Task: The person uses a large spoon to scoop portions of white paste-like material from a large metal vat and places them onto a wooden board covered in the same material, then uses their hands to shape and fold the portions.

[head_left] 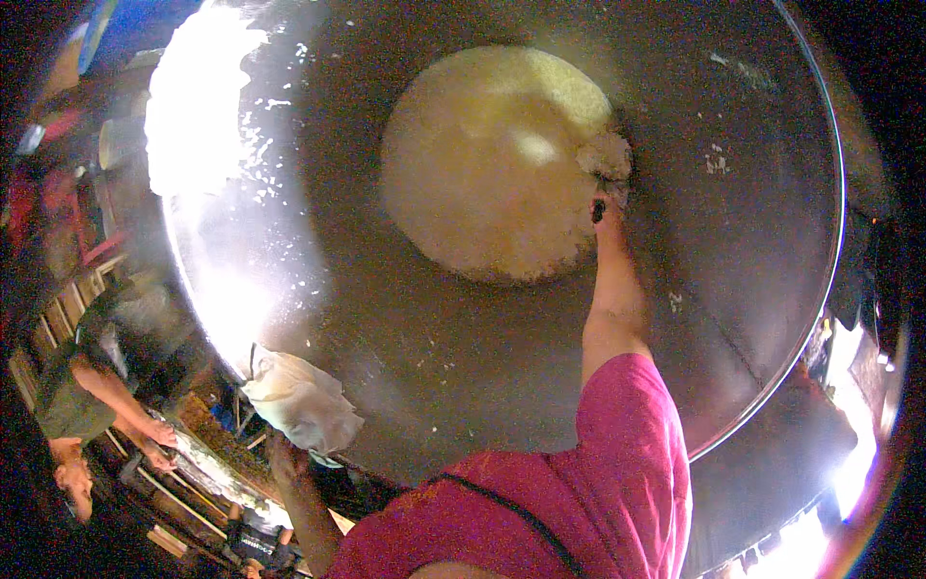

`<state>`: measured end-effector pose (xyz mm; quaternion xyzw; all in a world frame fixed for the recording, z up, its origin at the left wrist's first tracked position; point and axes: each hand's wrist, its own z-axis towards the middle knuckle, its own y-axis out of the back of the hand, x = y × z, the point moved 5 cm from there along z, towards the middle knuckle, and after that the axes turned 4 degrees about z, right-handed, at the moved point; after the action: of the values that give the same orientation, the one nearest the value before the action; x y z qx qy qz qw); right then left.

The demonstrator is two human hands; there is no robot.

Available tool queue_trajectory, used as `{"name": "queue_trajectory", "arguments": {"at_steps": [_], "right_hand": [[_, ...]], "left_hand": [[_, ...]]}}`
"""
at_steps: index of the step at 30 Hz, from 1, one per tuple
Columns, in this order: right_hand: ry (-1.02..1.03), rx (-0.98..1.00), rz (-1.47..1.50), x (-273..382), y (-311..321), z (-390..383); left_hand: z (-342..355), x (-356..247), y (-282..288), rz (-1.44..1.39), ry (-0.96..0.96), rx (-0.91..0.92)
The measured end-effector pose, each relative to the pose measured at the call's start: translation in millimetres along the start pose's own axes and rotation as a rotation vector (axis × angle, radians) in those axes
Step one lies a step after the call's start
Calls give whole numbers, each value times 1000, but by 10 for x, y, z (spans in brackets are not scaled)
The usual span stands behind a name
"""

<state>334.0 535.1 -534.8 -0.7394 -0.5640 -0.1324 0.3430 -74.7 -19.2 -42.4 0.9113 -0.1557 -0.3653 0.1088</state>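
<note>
A wide, round metal vat (502, 376) fills most of the head view, with pale, grainy food (463, 183) heaped at its bottom. My right hand (606, 206) reaches far down into it, closed around a black-handled scoop (599, 211). The scoop's head is at the right edge of the heap, by a loose clump of the pale food (606, 154). At the near left rim, my left hand (288, 457) grips a whitish bag (301, 400) that hangs over the vat's edge. The bag hides most of those fingers.
Beyond the left rim another person (82, 391) works with both hands over a long, pale surface (207, 463). A further person (258, 545) is lower down. Small white bits (280, 193) stick to the bright inner wall. Strong glare covers the left rim.
</note>
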Motion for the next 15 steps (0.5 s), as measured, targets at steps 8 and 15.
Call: {"name": "queue_trajectory", "arguments": {"at_steps": [8,15], "right_hand": [[-17,-25,-296,515,-829,-463],[-112,461,-523,943,-2311,-1362]], "left_hand": [[-148,115,-38,-86,68,255],[-94,418,118,-78,46,191]]}}
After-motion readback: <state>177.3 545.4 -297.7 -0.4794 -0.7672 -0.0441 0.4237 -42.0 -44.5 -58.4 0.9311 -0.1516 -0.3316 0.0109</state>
